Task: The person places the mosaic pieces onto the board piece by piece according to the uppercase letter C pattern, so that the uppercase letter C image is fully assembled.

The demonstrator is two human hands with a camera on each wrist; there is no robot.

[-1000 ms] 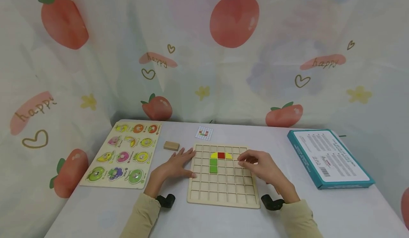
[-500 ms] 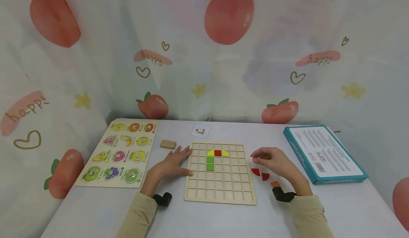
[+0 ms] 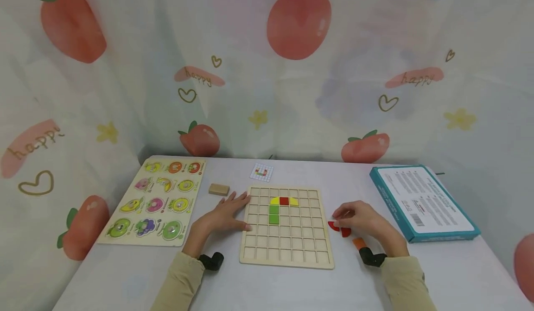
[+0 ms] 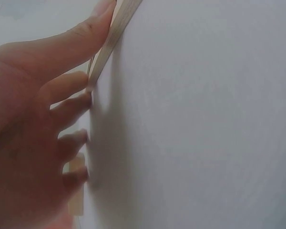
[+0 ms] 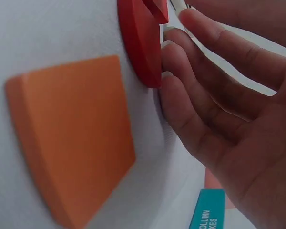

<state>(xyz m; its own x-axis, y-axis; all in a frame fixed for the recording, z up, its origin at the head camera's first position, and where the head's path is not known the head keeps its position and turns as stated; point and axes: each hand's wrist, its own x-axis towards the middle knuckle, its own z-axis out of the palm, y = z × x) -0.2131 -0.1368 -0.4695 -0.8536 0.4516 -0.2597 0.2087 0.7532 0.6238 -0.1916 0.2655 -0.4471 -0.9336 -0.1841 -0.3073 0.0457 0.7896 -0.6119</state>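
Observation:
My left hand [image 3: 219,218] rests with spread, fairly straight fingers against the left edge of a wooden grid board [image 3: 288,257]. Set in the board are a red square [image 3: 284,201] between two yellow quarter-circle blocks [image 3: 294,202], and two green squares [image 3: 273,219] below the left one. Right of the board, the bent fingers of my right hand [image 3: 363,218] are down at a red quarter-circle block [image 3: 333,226]; whether they pinch it is unclear. Another red quarter-circle block [image 3: 346,232] lies just under the hand. An orange block [image 5: 76,138] lies flat near that wrist.
A small pattern card [image 3: 261,172] lies behind the board, and a plain wooden block [image 3: 219,189] sits behind my left hand. On the left is a fruit puzzle board [image 3: 167,218]; a teal-edged box [image 3: 434,204] stands at the right.
My right hand moved rightward off the board, uncovering the red and orange blocks, then came down onto the red quarter-circle blocks. My left hand stayed on the board's edge.

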